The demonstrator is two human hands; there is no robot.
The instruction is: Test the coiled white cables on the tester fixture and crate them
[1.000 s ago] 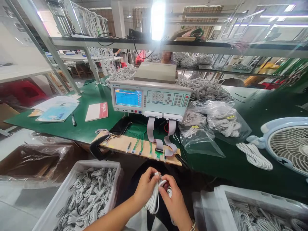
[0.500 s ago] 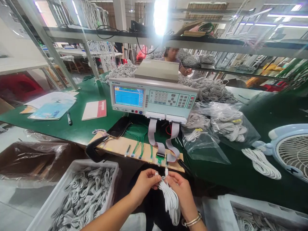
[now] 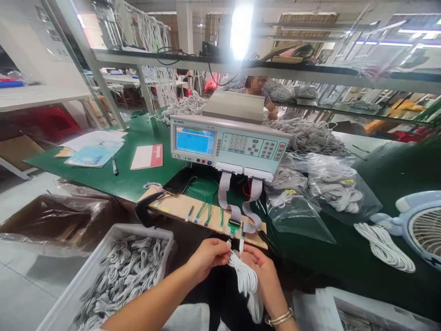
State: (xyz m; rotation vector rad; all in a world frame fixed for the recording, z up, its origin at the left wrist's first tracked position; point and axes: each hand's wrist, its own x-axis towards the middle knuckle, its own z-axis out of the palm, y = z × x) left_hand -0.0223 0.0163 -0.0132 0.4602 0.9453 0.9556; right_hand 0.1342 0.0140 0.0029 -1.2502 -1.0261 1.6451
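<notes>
My left hand (image 3: 209, 255) pinches one end of a coiled white cable (image 3: 247, 282) just below the wooden test board (image 3: 179, 208). My right hand (image 3: 263, 271) grips the same cable bundle, its fingers holding the other connector end upright near the green sockets (image 3: 234, 226) at the board's front edge. The coil hangs down between both hands. Grey ribbon cables (image 3: 223, 195) run from the board up to the pale cable tester (image 3: 231, 144) with its lit blue screen.
A white crate of coiled cables (image 3: 128, 271) sits at lower left, beside a plastic-lined cardboard box (image 3: 51, 220). Bagged cables (image 3: 317, 188), a loose coil (image 3: 384, 246) and a small fan (image 3: 418, 223) lie on the green bench at right. Another person works behind the tester.
Both hands have lifted the cable bundle up and forward, from my lap to the front edge of the test board. The view has shifted slightly leftward and downward.
</notes>
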